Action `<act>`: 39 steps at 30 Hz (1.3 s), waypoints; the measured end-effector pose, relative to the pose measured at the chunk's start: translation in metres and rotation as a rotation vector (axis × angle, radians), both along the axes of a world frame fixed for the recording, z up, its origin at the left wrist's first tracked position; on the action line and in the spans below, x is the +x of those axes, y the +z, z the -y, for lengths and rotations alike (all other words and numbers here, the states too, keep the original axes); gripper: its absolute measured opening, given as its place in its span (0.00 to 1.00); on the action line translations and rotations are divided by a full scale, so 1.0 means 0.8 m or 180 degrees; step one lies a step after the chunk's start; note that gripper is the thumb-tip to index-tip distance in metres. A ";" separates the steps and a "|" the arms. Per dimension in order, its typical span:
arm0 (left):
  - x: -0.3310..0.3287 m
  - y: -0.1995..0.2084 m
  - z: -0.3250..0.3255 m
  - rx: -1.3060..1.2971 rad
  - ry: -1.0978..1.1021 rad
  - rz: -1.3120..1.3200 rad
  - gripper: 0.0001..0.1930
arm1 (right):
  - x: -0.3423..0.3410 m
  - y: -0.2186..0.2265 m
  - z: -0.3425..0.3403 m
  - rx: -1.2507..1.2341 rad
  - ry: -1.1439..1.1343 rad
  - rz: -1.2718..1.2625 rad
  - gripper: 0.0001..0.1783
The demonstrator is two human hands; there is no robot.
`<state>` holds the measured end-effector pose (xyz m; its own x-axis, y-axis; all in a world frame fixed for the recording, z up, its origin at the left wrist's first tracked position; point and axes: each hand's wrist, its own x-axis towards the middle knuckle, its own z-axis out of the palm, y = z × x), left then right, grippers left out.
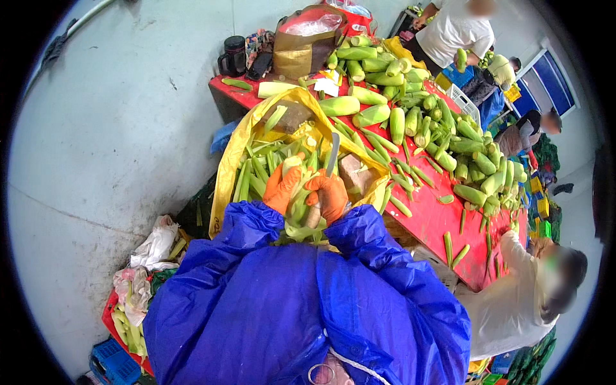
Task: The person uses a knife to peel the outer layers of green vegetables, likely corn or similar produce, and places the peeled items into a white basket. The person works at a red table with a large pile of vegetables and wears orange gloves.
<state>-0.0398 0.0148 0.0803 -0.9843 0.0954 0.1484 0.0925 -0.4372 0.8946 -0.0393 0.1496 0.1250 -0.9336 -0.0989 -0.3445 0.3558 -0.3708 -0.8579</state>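
While left hand (281,187) grips corn cob (292,165), right hand (328,196) clenched on knife (332,154).

Wearer's dress: glossy blue raincoat (308,308) with creased, puffed sleeves; orange gloves on left hand (281,187) and right hand (329,194); white drawcord at hem.
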 end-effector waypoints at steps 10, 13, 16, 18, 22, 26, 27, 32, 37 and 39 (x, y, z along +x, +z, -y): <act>-0.082 -0.062 0.105 0.2250 0.1144 0.1105 0.42 | 0.003 -0.050 -0.107 -0.1100 -0.0699 -0.0651 0.17; -0.097 -0.075 0.136 0.1992 0.1013 0.0777 0.41 | 0.001 -0.062 -0.142 -0.0111 -0.0811 -0.0235 0.17; -0.080 -0.042 0.104 0.1027 0.1090 0.0647 0.38 | -0.009 -0.024 -0.118 0.2076 -0.0272 -0.0146 0.27; -0.068 -0.036 0.089 0.0628 0.0290 0.0578 0.37 | -0.009 0.030 -0.069 0.2538 0.0570 -0.0541 0.36; -0.039 0.015 0.039 0.0349 -0.0196 0.0270 0.38 | -0.028 0.031 -0.016 0.2955 0.1139 -0.1389 0.37; -0.031 0.024 0.028 0.0623 -0.0583 0.0397 0.36 | -0.033 0.033 -0.014 0.1955 0.1360 -0.0908 0.21; -0.030 0.020 0.027 0.0600 -0.0612 0.0431 0.35 | -0.033 0.032 -0.013 0.1872 0.1371 -0.0843 0.20; -0.018 0.002 0.026 0.0601 -0.0695 0.0673 0.33 | -0.022 0.030 -0.009 0.1521 0.1143 -0.0484 0.15; -0.045 -0.062 0.031 0.1709 -0.1375 0.0914 0.40 | -0.018 -0.001 -0.019 0.0645 0.0677 -0.0278 0.12; -0.028 -0.025 0.027 0.1974 -0.1414 0.0604 0.46 | -0.020 -0.010 -0.025 0.0473 0.0324 -0.0221 0.11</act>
